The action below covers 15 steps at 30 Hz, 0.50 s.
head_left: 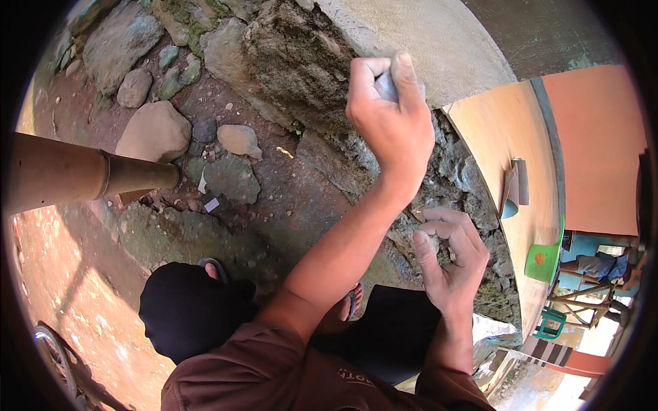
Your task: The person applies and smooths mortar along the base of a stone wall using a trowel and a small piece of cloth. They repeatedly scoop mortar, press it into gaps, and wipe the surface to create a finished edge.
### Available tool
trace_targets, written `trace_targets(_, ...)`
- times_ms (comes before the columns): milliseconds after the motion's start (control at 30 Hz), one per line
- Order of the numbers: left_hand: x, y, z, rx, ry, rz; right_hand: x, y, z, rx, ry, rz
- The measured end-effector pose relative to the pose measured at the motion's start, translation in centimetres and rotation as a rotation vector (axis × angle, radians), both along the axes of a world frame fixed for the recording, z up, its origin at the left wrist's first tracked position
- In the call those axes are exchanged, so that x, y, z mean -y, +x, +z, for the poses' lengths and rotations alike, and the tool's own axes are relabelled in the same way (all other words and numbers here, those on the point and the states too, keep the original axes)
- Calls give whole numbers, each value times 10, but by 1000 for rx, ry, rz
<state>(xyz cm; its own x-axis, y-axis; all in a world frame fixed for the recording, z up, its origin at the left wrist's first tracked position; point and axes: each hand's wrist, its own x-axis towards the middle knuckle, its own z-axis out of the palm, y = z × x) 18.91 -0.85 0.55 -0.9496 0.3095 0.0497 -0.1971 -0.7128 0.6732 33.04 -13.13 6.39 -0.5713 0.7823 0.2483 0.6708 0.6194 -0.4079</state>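
Observation:
My left hand (pixel 392 116) is raised over the pale concrete ledge (pixel 439 48), with its fingers closed round a pale grey-blue lump (pixel 386 88). Only part of that lump shows between the thumb and the fingers, so its kind is unclear. Lower and to the right, my right hand (pixel 456 260) hangs in front of the rough stone wall (pixel 449 164). Its fingers are loosely curled, and the thumb stands apart from them. Grey dust coats the fingers of both hands. Nothing held shows plainly in the right hand.
A thick bamboo-like pole (pixel 89 175) juts in from the left. Boulders (pixel 154 130) and smaller stones lie on the dirt ground. Along the right runs a curved tan surface (pixel 524 157) bearing a rolled sheet (pixel 514 188) and a green container (pixel 541 264). A bicycle wheel (pixel 55 353) shows lower left.

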Motion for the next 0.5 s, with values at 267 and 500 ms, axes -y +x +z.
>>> trace_targets(267, -1, -52, 11, 24, -38, 27, 3, -10, 5, 0, 4, 26)
trace_targets(500, -6, 24, -11, -172, -87, 85, -1, -11, -2, 5, -15, 8)
